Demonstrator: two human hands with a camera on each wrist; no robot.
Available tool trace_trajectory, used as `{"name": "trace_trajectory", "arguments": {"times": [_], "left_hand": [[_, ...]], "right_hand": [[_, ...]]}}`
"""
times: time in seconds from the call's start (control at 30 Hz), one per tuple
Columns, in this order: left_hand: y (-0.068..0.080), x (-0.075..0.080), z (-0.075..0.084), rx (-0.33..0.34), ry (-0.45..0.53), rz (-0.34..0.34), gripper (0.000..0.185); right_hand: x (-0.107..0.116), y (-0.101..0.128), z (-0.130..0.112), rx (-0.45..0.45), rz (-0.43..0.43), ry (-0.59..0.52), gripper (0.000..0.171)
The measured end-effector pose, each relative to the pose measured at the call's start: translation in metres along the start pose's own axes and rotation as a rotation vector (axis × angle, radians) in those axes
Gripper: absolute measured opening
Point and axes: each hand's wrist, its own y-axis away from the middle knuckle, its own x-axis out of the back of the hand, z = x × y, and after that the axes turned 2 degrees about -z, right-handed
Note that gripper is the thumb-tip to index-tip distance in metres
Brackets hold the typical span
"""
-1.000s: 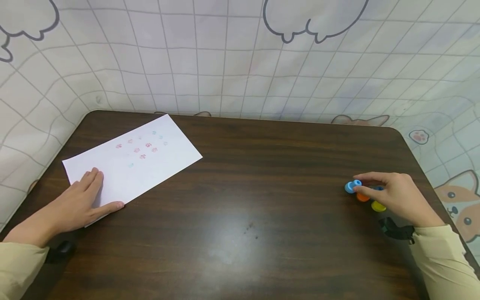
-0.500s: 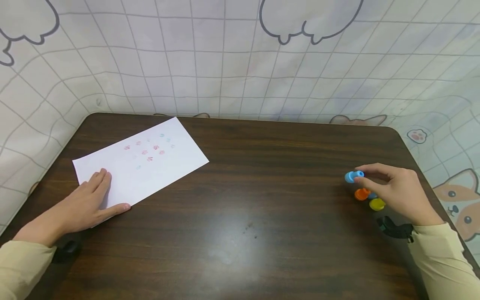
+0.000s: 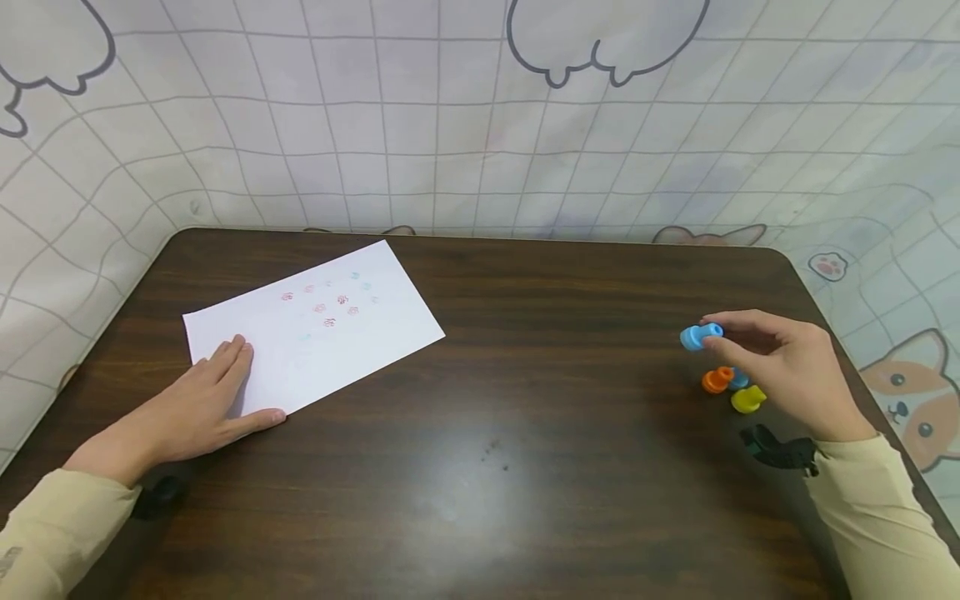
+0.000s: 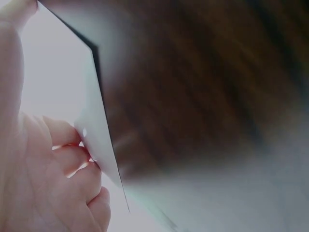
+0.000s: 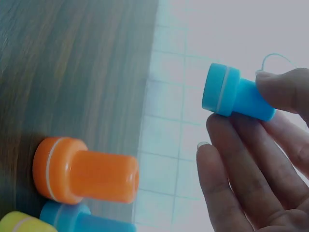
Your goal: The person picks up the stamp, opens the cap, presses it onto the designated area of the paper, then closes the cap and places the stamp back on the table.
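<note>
My right hand (image 3: 787,371) pinches a light blue toy stamp (image 5: 226,90) between thumb and fingers, raised above the table with its wide capped end pointing left. Standing below it on the table are an orange stamp (image 3: 717,380), a blue stamp (image 3: 738,379) partly behind it, and a yellow stamp (image 3: 747,400). At the left, my left hand (image 3: 198,408) rests with straight fingers on a white sheet of paper (image 3: 390,308). Small red and pale blue-green printed marks (image 3: 330,300) cover part of the sheet. In the left wrist view the paper's edge runs beside the fingers.
The dark wood table (image 3: 480,400) spans the view, with a grid-patterned cloth (image 3: 465,125) hanging behind it and at both sides. A few small dark specks (image 3: 495,454) lie near the table's middle. Black straps (image 3: 776,450) circle both wrists.
The left hand and the paper have slid to the right. The right hand has lifted the light blue stamp up and away from the others, which now show more fully.
</note>
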Motion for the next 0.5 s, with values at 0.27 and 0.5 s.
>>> {"name": "trace_trajectory", "arguments": {"times": [0.27,0.5], "left_hand": [[-0.007,0.001,0.014,-0.03,0.002,-0.003,0.116],[-0.013,0.003,0.029,-0.064,0.017,-0.024,0.117]], "right_hand": [[0.001,0.0,-0.001,-0.021,0.006,-0.078,0.028],[0.002,-0.001,-0.006,-0.021,0.024,-0.145,0.029]]}}
